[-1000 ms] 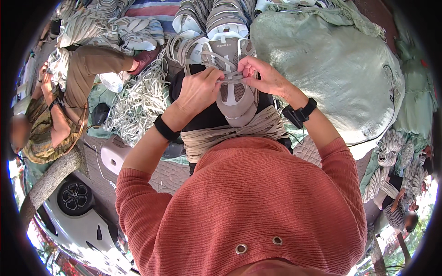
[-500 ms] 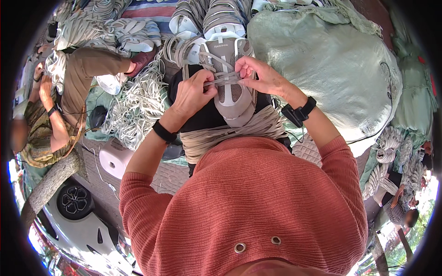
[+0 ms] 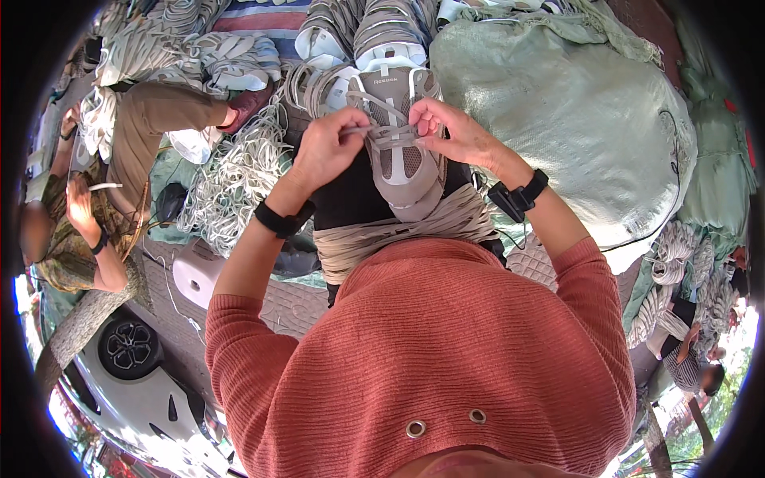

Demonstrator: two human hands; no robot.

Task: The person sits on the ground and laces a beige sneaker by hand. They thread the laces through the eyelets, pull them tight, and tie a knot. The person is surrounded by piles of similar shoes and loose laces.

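A grey-beige mesh shoe upper (image 3: pixel 405 190) lies on my dark-clad lap, its toe pointing toward me. Flat greyish shoelaces (image 3: pixel 394 139) cross over its front. At the left edge of the upper, my left hand (image 3: pixel 325 147) pinches a lace, which stretches from its fingertips to the eyelets. My right hand (image 3: pixel 458 134) is at the right edge, thumb and forefinger closed on lace beside the eyelets, the other fingers curled. Across my lap, just below the toe, runs a thick bundle of beige laces (image 3: pixel 398 237).
Stacked shoe uppers (image 3: pixel 390 36) stand ahead of me. A tangled heap of pale laces (image 3: pixel 235 187) lies to the left, a big pale-green sack (image 3: pixel 566 127) to the right. A co-worker (image 3: pixel 76 231) sits at far left near a tree trunk (image 3: pixel 88 323) and a parked car (image 3: pixel 151 406).
My left hand has moved a little left and up, drawing the lace outward from the upper. My right hand has hardly moved. The co-worker's hands at left have moved apart.
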